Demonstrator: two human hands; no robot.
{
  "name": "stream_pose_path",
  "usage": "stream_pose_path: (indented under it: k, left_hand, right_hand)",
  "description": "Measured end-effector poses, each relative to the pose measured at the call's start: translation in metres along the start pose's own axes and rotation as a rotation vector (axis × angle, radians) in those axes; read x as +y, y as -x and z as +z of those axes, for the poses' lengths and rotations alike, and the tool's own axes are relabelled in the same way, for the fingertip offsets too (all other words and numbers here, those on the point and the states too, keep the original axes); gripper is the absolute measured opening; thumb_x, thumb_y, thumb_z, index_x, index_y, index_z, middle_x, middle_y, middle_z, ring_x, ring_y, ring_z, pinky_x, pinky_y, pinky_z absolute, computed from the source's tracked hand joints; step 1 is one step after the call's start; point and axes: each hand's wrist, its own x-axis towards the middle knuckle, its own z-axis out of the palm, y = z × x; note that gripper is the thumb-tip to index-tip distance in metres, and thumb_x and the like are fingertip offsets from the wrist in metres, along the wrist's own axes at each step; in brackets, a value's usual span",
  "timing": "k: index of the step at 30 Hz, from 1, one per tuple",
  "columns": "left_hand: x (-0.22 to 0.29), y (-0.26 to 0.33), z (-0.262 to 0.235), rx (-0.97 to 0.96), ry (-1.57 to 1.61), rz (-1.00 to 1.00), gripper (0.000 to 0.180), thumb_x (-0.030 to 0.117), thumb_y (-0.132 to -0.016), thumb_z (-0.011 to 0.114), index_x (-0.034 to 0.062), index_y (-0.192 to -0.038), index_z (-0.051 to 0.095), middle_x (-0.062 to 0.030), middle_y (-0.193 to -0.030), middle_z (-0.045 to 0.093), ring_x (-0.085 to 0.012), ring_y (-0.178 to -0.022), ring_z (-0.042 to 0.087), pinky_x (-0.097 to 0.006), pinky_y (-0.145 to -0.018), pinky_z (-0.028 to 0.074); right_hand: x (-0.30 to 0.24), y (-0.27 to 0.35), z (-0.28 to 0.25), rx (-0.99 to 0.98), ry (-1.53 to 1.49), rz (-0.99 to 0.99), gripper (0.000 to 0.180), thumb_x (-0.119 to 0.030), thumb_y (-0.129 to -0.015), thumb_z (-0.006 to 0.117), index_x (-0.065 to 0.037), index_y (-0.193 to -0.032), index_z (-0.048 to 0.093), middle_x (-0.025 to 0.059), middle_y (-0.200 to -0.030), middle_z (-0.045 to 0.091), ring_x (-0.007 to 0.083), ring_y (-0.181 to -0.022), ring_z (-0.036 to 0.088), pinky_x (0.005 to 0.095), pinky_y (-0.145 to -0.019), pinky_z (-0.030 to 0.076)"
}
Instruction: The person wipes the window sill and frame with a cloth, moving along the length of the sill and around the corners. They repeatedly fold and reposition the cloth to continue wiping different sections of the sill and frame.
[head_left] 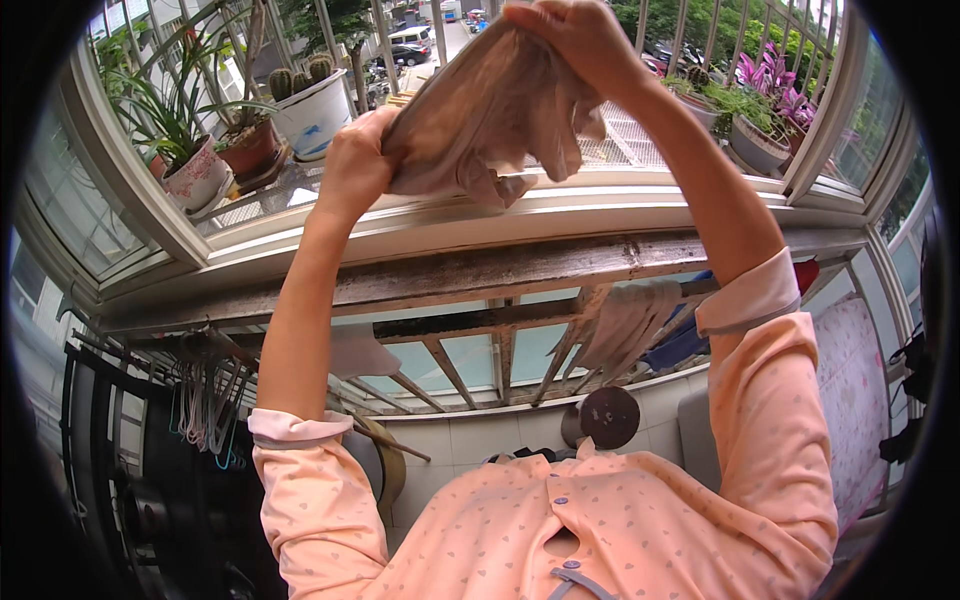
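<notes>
- Far L, upper frame: white pot w/ red pattern, long-leaved plant in it.
- Lower L: bunch of wire hangers, hanging close tog.
- Upper L of ctr: white bucket w/ cacti.
- Upper L of ctr, in front of bucket's R side: L hand, fist closed on lower L edge of greyish cloth; knuckles up.
- Upper ctr: greyish cloth, up in front of window, pulled taut betw. both hands; loose folds hang at its lower R.
- Mid-frame, L to R: worn brown beam, below sill.
- Top, just R of ctr: R hand, thumb + fingers pinching cloth's top corner; hand higher than L.
- Lower ctr-R: round dk brown stool top, near tiled floor.
- R of ctr, mid-frame: pale cloth draped over slats.
- Upper R: pink-purple plant.
- Far R: floral-print sheet.
</notes>
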Motion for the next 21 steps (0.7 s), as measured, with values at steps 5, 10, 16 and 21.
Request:
stream_pose_path:
  k: [5,10,16,21]
  left_hand:
    - [-0.025,0.002,-0.017,-0.046,-0.014,-0.47,0.025,0.024,-0.082,0.066,-0.0006,-0.088,0.065,-0.0137,-0.067,0.065,-0.0216,-0.056,0.063,-0.03,-0.054,0.049]
    - [-0.043,-0.011,-0.043,0.075,0.668,-0.841,0.037,0.04,-0.087,0.059,0.004,-0.09,0.062,-0.0107,-0.066,0.064,-0.0171,-0.056,0.063,-0.029,-0.051,0.047]
    - [-0.047,-0.03,-0.047,0.323,0.957,-0.581,0.019,0.021,-0.09,0.061,0.0064,-0.103,0.062,-0.0013,-0.084,0.067,-0.0178,-0.075,0.063,-0.032,-0.07,0.049]
    - [-0.054,-0.022,-0.086,0.363,-0.467,0.189,0.013,0.017,-0.084,0.063,0.0068,-0.093,0.062,-0.0123,-0.082,0.063,-0.0256,-0.071,0.063,-0.035,-0.068,0.05]
  right_hand:
    - [-0.009,-0.035,-0.017,-0.149,0.159,0.089,0.031,-0.029,-0.088,0.061,-0.002,-0.078,0.069,0.006,-0.06,0.062,0.0092,-0.054,0.053,0.0286,-0.052,0.044]
    - [0.008,-0.028,-0.02,-0.247,0.021,0.358,0.026,-0.027,-0.088,0.063,-0.005,-0.076,0.07,0.0023,-0.061,0.063,0.0081,-0.054,0.053,0.027,-0.052,0.044]
    - [0.024,-0.024,0.007,-0.006,-0.458,0.465,0.029,-0.025,-0.089,0.062,-0.002,-0.073,0.067,0.0004,-0.063,0.061,0.0083,-0.055,0.054,0.0241,-0.052,0.043]
    - [0.03,-0.032,-0.011,0.028,-0.299,0.352,0.025,-0.024,-0.091,0.06,-0.003,-0.079,0.069,0.0008,-0.064,0.062,0.008,-0.056,0.055,0.0241,-0.051,0.043]
